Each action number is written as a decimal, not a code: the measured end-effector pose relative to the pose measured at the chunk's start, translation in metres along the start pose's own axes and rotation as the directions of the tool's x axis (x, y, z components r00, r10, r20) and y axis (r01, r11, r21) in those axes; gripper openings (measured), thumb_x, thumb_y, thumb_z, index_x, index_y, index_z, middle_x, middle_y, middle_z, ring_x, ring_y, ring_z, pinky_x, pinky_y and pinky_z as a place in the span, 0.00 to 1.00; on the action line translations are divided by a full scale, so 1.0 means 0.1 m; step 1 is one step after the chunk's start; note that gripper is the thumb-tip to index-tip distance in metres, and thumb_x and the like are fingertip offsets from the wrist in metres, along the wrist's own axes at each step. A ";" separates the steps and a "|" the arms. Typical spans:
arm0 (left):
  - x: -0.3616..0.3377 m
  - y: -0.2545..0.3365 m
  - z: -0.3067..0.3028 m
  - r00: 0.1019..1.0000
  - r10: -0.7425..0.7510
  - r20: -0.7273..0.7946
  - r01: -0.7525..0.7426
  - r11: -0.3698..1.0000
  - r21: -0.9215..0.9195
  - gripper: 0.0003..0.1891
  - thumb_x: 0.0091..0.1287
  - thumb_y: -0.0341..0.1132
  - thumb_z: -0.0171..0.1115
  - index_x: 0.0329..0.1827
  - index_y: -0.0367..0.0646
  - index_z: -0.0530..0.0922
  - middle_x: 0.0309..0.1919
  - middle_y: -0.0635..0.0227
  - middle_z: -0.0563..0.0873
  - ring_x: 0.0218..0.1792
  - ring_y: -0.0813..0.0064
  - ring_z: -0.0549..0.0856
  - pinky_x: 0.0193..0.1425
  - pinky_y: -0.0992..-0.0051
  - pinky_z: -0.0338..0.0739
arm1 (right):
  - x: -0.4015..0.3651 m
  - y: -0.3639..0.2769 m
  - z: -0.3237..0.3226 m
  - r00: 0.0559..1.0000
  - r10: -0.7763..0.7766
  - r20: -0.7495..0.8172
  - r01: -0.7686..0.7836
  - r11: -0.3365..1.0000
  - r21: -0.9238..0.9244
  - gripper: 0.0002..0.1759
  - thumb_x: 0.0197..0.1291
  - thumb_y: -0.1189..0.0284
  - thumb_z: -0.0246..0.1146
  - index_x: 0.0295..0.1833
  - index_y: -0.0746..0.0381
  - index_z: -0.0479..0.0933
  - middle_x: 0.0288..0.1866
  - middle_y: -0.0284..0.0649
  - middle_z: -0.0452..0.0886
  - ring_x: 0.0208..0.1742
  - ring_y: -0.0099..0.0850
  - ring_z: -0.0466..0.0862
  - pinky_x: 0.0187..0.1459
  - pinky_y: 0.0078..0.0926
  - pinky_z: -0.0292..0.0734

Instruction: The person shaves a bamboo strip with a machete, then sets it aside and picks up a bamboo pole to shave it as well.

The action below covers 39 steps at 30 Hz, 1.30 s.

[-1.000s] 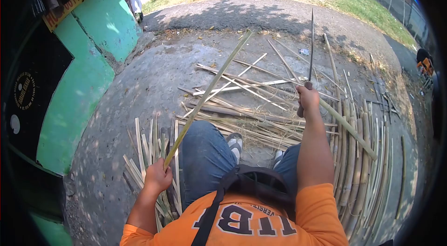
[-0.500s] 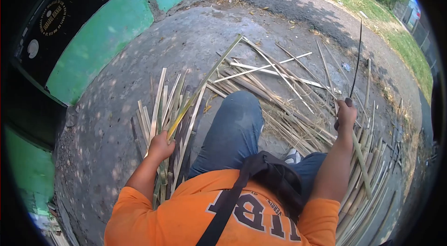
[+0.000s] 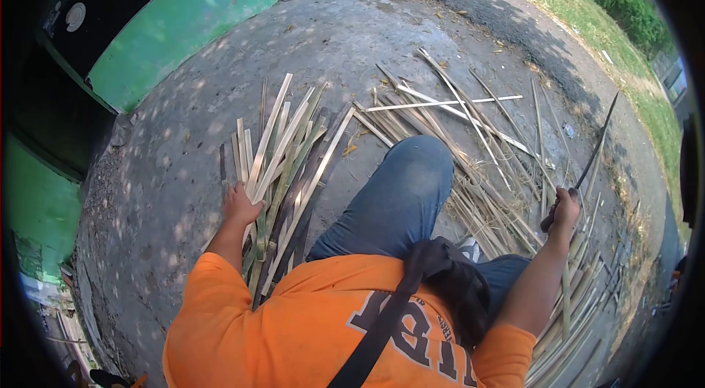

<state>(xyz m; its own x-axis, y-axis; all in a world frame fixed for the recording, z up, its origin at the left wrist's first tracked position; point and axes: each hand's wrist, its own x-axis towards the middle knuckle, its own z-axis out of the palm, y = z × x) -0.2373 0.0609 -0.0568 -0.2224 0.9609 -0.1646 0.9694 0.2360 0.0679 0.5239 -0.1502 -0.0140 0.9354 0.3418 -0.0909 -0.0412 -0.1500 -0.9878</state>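
Note:
My right hand (image 3: 562,213) is closed around the handle of a long machete (image 3: 596,144), its dark blade pointing up and away over the ground to the right. On the left, my left hand (image 3: 242,206) is at the near left side of a loose pile of split bamboo strips (image 3: 290,160). Its fingers and thumb close on pale bamboo strips at the pile's edge; the fingertips are partly hidden. The strips fan out away from me beside my bent knee (image 3: 400,178).
Ahead, more bamboo strips (image 3: 470,153) lie crossed over thin fibrous shavings (image 3: 477,204). Long bamboo pieces (image 3: 569,314) are stacked at my right side. A green wall (image 3: 183,20) stands at left, and a paved road (image 3: 507,28) runs along grass beyond the concrete.
The long yellow-green bamboo strip raised in my left hand has come down to the left pile. My right hand still grips the machete, now tilted further right. The view has shifted left.

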 end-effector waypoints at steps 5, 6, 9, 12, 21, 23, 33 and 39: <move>0.05 -0.49 0.72 0.998 0.018 0.060 -0.007 0.983 -0.183 0.34 0.61 0.49 0.78 0.64 0.40 0.76 0.57 0.50 0.86 0.59 0.50 0.85 0.65 0.59 0.80 | -0.01 0.04 -0.03 1.000 0.011 0.009 -0.011 1.000 0.024 0.13 0.63 0.67 0.69 0.30 0.54 0.72 0.21 0.27 0.70 0.18 0.20 0.69 0.21 0.22 0.64; -0.01 -0.60 0.90 0.995 0.000 0.104 0.021 0.980 -0.197 0.31 0.61 0.49 0.78 0.61 0.40 0.77 0.55 0.51 0.87 0.56 0.51 0.87 0.63 0.60 0.81 | -0.03 0.02 -0.04 1.000 0.005 0.011 -0.006 1.000 0.024 0.13 0.63 0.67 0.69 0.30 0.53 0.71 0.21 0.27 0.69 0.17 0.20 0.69 0.21 0.22 0.64; -0.26 -0.96 1.34 0.980 -0.009 0.200 0.056 0.972 -0.230 0.25 0.63 0.47 0.77 0.54 0.39 0.79 0.43 0.56 0.90 0.45 0.55 0.90 0.51 0.61 0.85 | -0.09 -0.02 -0.05 0.999 -0.033 0.011 0.033 0.999 0.017 0.15 0.64 0.68 0.68 0.28 0.53 0.69 0.21 0.27 0.69 0.17 0.20 0.68 0.21 0.22 0.64; -0.47 -1.21 1.55 0.851 -0.046 0.524 0.233 0.926 -0.297 0.18 0.66 0.47 0.73 0.43 0.39 0.83 0.35 0.57 0.90 0.33 0.61 0.90 0.40 0.61 0.84 | -0.18 -0.11 -0.08 0.997 -0.083 0.005 0.083 0.996 0.036 0.20 0.63 0.71 0.69 0.25 0.52 0.64 0.19 0.28 0.68 0.16 0.20 0.68 0.19 0.23 0.62; -0.21 -0.87 1.48 0.726 -0.057 0.685 0.401 0.845 -0.354 0.14 0.71 0.42 0.70 0.31 0.42 0.82 0.22 0.65 0.84 0.19 0.70 0.82 0.22 0.68 0.74 | -0.38 -0.51 -0.35 0.966 -0.246 -0.075 0.251 0.965 0.080 0.24 0.65 0.68 0.73 0.25 0.52 0.62 0.21 0.29 0.69 0.19 0.19 0.69 0.24 0.21 0.64; 0.16 -0.58 1.66 0.751 0.042 0.659 0.330 0.841 -0.429 0.11 0.70 0.39 0.71 0.38 0.41 0.81 0.25 0.66 0.84 0.21 0.71 0.82 0.22 0.68 0.75 | -0.42 -0.60 -0.56 0.950 -0.293 -0.111 0.302 0.950 0.081 0.23 0.65 0.65 0.75 0.26 0.53 0.67 0.22 0.27 0.70 0.21 0.17 0.68 0.24 0.20 0.63; 1.38 2.60 1.04 0.731 0.571 0.375 -0.300 0.761 -0.575 0.13 0.69 0.39 0.73 0.45 0.40 0.83 0.30 0.71 0.84 0.28 0.78 0.83 0.32 0.74 0.80 | -0.46 -0.34 -1.34 0.959 -0.028 -0.282 0.108 0.956 0.272 0.12 0.69 0.63 0.74 0.42 0.58 0.80 0.21 0.24 0.67 0.20 0.16 0.65 0.27 0.18 0.62; 1.73 4.30 1.05 0.588 0.701 0.403 -0.567 0.713 -0.412 0.18 0.67 0.46 0.74 0.44 0.38 0.84 0.35 0.63 0.90 0.35 0.68 0.88 0.44 0.66 0.82 | -0.26 -0.27 -1.15 0.968 0.203 -0.148 -0.076 0.797 0.599 0.13 0.75 0.62 0.67 0.37 0.54 0.75 0.19 0.23 0.66 0.18 0.15 0.66 0.32 0.24 0.70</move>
<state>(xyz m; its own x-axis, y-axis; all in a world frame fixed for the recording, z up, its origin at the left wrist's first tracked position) 0.1522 0.3135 -0.1597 0.5907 0.6725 -0.4459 0.7745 -0.3175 0.5472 0.5416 -0.2618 0.0298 0.9490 0.1629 -0.2699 -0.3139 0.4103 -0.8562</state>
